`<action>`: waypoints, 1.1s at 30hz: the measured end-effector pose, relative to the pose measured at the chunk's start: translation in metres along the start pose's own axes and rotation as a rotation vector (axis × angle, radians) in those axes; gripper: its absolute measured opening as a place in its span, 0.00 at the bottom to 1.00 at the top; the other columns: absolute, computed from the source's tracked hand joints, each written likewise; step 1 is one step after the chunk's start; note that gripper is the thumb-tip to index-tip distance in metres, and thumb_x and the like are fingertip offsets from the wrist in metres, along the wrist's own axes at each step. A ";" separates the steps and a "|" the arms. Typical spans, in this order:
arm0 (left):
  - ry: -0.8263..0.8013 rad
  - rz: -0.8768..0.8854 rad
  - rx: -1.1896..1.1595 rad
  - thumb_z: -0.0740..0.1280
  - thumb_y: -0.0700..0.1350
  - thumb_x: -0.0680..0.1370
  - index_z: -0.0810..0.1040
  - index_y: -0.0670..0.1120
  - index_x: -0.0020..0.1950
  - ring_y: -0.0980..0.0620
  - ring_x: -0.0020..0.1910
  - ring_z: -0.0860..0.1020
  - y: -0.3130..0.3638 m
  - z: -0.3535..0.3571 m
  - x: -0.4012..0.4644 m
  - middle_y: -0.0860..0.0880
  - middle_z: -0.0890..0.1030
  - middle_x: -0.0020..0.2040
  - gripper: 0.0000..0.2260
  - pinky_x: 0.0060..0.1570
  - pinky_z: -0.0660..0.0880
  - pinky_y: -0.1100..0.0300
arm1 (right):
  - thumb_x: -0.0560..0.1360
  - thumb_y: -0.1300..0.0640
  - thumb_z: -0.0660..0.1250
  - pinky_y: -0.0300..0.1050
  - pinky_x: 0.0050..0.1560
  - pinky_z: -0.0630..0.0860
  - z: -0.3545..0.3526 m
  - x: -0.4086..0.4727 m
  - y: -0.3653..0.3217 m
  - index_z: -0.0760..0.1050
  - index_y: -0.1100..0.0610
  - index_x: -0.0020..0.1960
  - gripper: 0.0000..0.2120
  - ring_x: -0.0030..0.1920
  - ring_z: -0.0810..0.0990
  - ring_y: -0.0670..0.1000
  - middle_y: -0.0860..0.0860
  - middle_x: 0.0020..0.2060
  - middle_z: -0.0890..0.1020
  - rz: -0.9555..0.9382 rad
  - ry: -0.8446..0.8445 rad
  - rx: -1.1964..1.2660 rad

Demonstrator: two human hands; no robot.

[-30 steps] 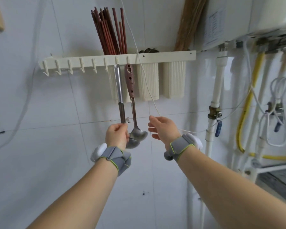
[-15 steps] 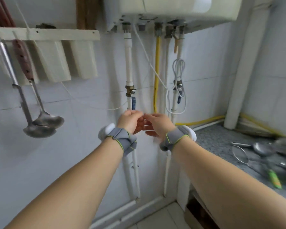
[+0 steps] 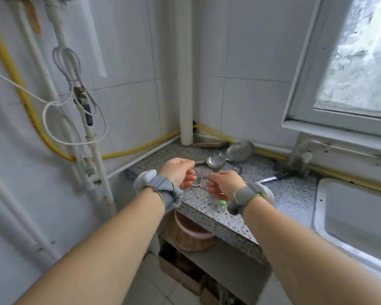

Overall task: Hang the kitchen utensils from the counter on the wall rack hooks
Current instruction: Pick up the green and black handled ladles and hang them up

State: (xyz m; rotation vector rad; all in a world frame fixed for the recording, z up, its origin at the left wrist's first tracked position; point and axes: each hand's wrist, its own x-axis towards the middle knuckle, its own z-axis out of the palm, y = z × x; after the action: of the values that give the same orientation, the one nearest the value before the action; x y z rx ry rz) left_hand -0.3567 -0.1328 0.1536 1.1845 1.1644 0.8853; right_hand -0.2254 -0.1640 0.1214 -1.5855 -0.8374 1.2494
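Two hands over speckled counter [image 3: 279, 194], right hand [image 3: 226, 183] curled around wire skimmer [image 3: 197, 177] handle, green tip toward the wrist, left hand [image 3: 178, 171] pinching its hoop, ladle [image 3: 216, 160] and perforated skimmer [image 3: 239, 148] beyond fingertips, no legible writing

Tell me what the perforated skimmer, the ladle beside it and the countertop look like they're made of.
Perforated skimmer and ladle: bare metal, probably stainless steel, judging by the grey sheen and reflections. Countertop: speckled grey stone, maybe granite or terrazzo, with a smooth finish.
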 end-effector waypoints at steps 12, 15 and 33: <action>-0.241 -0.213 0.231 0.61 0.41 0.77 0.69 0.45 0.36 0.60 0.16 0.71 -0.042 0.088 0.131 0.47 0.72 0.32 0.09 0.17 0.68 0.70 | 0.76 0.60 0.63 0.36 0.25 0.63 -0.100 0.106 0.044 0.70 0.58 0.32 0.13 0.18 0.70 0.46 0.51 0.22 0.72 0.271 0.321 0.173; -0.253 -0.242 0.276 0.60 0.40 0.78 0.69 0.45 0.36 0.54 0.22 0.71 -0.045 0.096 0.171 0.46 0.70 0.32 0.10 0.20 0.68 0.66 | 0.76 0.61 0.61 0.41 0.30 0.70 -0.116 0.140 0.040 0.70 0.58 0.35 0.10 0.28 0.72 0.49 0.52 0.29 0.72 0.287 0.417 0.107; -0.999 0.476 1.738 0.61 0.39 0.74 0.75 0.45 0.60 0.41 0.63 0.69 -0.091 0.124 0.280 0.42 0.71 0.63 0.14 0.59 0.69 0.52 | 0.75 0.53 0.61 0.41 0.46 0.71 -0.152 0.230 0.051 0.74 0.57 0.63 0.18 0.59 0.78 0.54 0.53 0.60 0.78 0.576 0.506 -0.663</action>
State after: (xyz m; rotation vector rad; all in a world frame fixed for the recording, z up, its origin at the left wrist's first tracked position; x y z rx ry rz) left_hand -0.1824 0.0907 0.0061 2.8468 0.5625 -0.7852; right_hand -0.0218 -0.0105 0.0040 -2.6753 -0.4901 0.8853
